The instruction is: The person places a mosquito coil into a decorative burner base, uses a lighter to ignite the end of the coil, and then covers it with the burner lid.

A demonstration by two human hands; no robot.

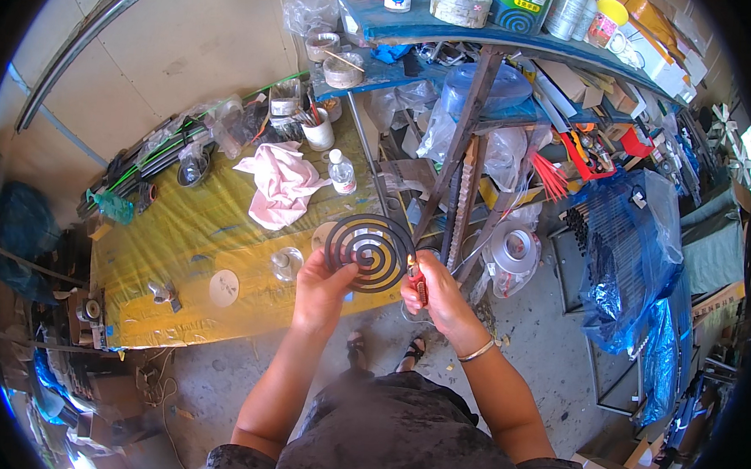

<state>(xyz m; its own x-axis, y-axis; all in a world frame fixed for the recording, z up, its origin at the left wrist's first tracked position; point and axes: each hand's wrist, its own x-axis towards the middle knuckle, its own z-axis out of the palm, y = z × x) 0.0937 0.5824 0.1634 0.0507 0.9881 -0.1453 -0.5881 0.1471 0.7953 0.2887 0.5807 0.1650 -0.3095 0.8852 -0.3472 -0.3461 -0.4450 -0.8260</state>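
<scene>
A dark mosquito coil [369, 253] is held up flat above the near right part of the table. My left hand [322, 289] pinches it from its left side, with the thumb over the inner rings. In my right hand [442, 296] is a red lighter [416, 288], gripped upright at the coil's right edge. A small bright glow shows at the lighter's top, close to the coil's outer end. Whether the coil itself is burning cannot be made out.
The yellow-covered table [170, 262] bears a pink cloth [280, 183], a clear bottle [341, 173], a cup of brushes [318, 131] and a glass jar [286, 264]. A cluttered blue shelf [403, 24] and its slanted post [459, 137] stand beyond my hands. Plastic-wrapped goods [629, 248] are at right.
</scene>
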